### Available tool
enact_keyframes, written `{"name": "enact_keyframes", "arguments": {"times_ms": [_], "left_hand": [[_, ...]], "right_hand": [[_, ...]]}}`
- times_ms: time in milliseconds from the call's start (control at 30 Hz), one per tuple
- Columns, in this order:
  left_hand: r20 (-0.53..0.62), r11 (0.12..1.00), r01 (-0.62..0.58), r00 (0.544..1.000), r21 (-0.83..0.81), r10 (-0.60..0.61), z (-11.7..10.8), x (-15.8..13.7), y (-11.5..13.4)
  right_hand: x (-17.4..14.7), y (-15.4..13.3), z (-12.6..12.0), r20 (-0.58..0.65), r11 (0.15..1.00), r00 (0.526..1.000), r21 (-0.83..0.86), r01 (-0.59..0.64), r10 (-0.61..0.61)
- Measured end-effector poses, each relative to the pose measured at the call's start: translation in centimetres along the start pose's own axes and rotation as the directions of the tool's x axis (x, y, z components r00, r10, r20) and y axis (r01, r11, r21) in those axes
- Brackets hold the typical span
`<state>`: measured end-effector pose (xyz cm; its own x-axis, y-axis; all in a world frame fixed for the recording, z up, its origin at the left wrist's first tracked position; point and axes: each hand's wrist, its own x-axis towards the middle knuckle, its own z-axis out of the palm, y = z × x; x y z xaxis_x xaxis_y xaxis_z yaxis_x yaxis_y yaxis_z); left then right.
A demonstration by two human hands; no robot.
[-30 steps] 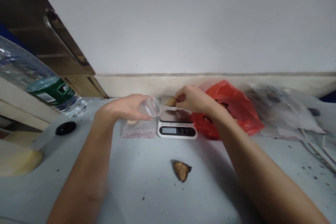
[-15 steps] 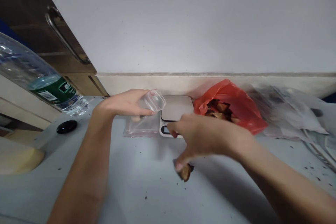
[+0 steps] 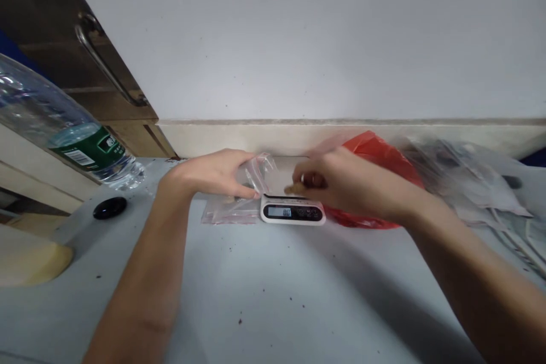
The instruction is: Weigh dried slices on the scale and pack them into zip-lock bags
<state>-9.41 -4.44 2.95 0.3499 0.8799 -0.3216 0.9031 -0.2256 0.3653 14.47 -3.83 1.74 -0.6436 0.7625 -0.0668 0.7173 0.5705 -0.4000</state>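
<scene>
My left hand (image 3: 222, 173) is closed around a small clear zip bag (image 3: 261, 172), its mouth facing right beside the scale. In the fingers of my right hand (image 3: 318, 176) is a brown dried slice (image 3: 295, 188), blurred by motion, above the plate of the white digital scale (image 3: 294, 211). The display seems to read 0.0. Flat clear bags (image 3: 228, 216) lie under my left hand. A red plastic bag (image 3: 379, 153) stands behind my right hand and wrist, which hide its opening.
A large water bottle (image 3: 89, 145) is at the left, near a round black object (image 3: 110, 207). More clear bags (image 3: 473, 176) and a cable (image 3: 518, 244) lie at the right. A wall (image 3: 298, 40) rises behind the table, and dark crumbs dot its surface.
My right hand has lifted the brown slice from the tabletop and carried it up over the scale. My left hand and the clear bag have shifted slightly right.
</scene>
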Motion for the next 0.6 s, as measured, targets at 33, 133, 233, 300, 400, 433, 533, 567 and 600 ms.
{"name": "enact_keyframes", "arguments": {"times_ms": [33,133,233,300,400,433,533,567,600], "left_hand": [[-0.016,1.000,-0.016,1.000,0.000,0.016,0.0,0.0,0.2],[-0.083,0.996,-0.082,0.993,-0.036,0.079,-0.1,-0.3,0.6],[-0.153,0.988,-0.134,0.981,-0.081,0.120,-0.5,-0.7,0.5],[-0.174,0.970,-0.193,0.971,-0.149,0.166,-0.6,-0.9,0.4],[-0.198,0.907,-0.304,0.947,-0.291,0.254,-0.6,-0.8,0.5],[-0.220,0.885,-0.332,0.937,-0.325,0.271,-0.5,-0.7,0.7],[-0.313,0.834,-0.397,0.906,-0.385,0.287,-0.2,-0.3,1.4],[-0.348,0.824,-0.409,0.895,-0.393,0.278,-0.1,-0.1,1.8],[-0.384,0.820,-0.413,0.886,-0.397,0.260,0.1,0.0,2.1]], "right_hand": [[0.3,0.1,-0.4,-0.102,0.999,0.995,0.048,0.019,-0.014],[1.0,0.4,-1.2,-0.239,0.964,0.964,0.203,0.170,-0.119],[0.9,1.3,-1.8,-0.283,0.919,0.935,0.265,0.291,-0.214],[0.6,2.1,-2.1,-0.297,0.906,0.919,0.253,0.339,-0.261],[0.1,3.0,-2.4,-0.329,0.868,0.883,0.257,0.425,-0.335],[-0.1,3.1,-2.4,-0.373,0.854,0.863,0.260,0.450,-0.340],[-0.4,2.8,-2.5,-0.537,0.836,0.784,0.238,0.495,-0.311],[-0.4,2.6,-2.6,-0.574,0.845,0.766,0.222,0.486,-0.290],[-0.5,2.4,-2.6,-0.598,0.862,0.757,0.207,0.462,-0.262]]}}
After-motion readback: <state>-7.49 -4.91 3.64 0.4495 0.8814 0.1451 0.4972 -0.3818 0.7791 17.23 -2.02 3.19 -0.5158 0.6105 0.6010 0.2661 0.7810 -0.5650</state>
